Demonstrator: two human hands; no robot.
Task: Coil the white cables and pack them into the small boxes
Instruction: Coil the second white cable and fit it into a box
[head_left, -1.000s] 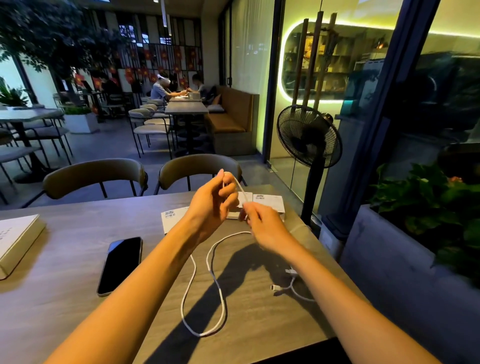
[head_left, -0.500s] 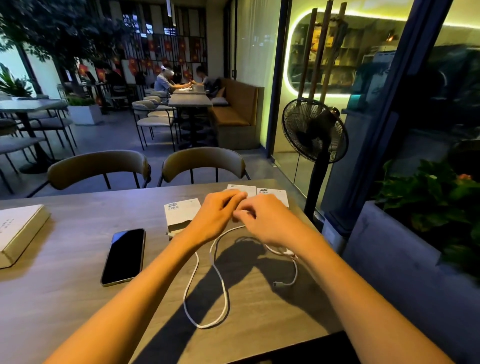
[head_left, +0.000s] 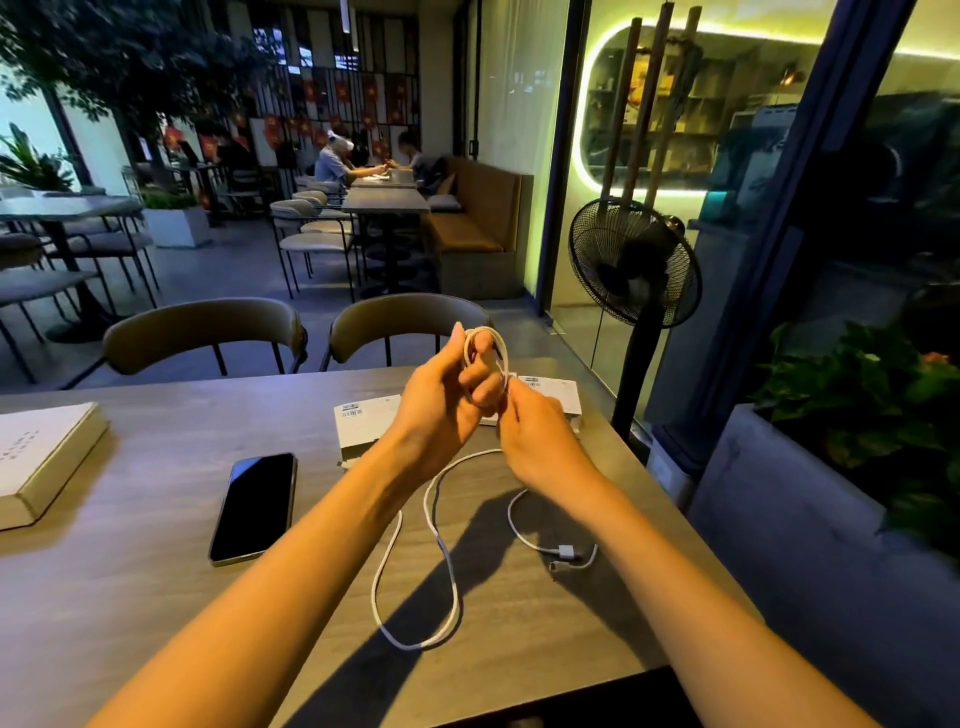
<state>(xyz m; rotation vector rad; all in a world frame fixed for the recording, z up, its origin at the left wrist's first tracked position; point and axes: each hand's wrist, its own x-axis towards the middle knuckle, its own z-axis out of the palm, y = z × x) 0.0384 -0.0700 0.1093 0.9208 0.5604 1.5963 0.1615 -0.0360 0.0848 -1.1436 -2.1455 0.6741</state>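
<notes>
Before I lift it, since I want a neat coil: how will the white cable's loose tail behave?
The white cable will probably be floppy: it lies in slack curves on the table. It seems light, looped around the left hand without sagging. Its plug may drag or swing as the tail rises.

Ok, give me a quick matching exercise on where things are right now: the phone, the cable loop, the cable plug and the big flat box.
Things:
1. phone
2. cable loop
3. cable plug
4. big flat box

Places:
A. wound around the left hand fingers, with the right hand pinching the cable just below it
B. lying on the table under the right forearm
C. at the table's far left edge
D. face up on the table, left of the left forearm

Pairs: 1-D, 2-A, 3-B, 4-C
</notes>
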